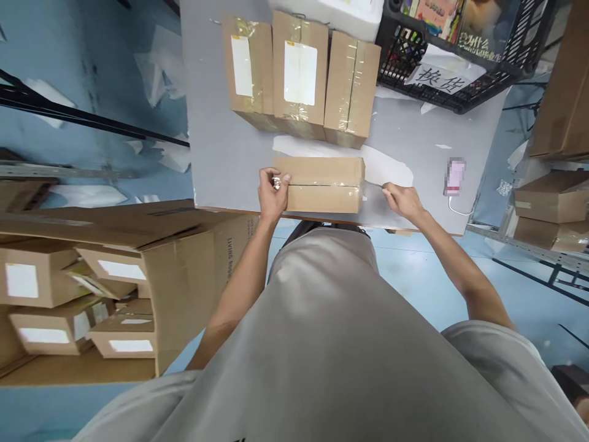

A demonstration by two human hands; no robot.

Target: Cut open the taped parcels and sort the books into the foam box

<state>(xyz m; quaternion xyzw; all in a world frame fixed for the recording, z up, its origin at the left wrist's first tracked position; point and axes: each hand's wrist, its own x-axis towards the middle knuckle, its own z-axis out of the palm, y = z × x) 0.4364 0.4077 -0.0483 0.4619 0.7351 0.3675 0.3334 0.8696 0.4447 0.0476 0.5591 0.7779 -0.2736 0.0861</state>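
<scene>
A closed cardboard box [324,199] lies lengthwise near the table's front edge, with clear tape along its seam and at its ends. My left hand [273,195] grips the box's left end, thumb on top, and a shiny bit of tape shows beside the fingers. To the right of the box and apart from it, my right hand [405,201] is closed in a pinch. Its fingertips are at the lower edge of a white paper sheet [389,167]; what they hold, if anything, is too small to tell. The sheet lies partly behind the box.
Three taped cardboard boxes [301,77] stand farther back on the grey table [214,166]. A black plastic crate [400,67] of books is at the back right. A blurred pink device [455,176] with a white cable lies right. A large carton [184,294] holding boxes stands left.
</scene>
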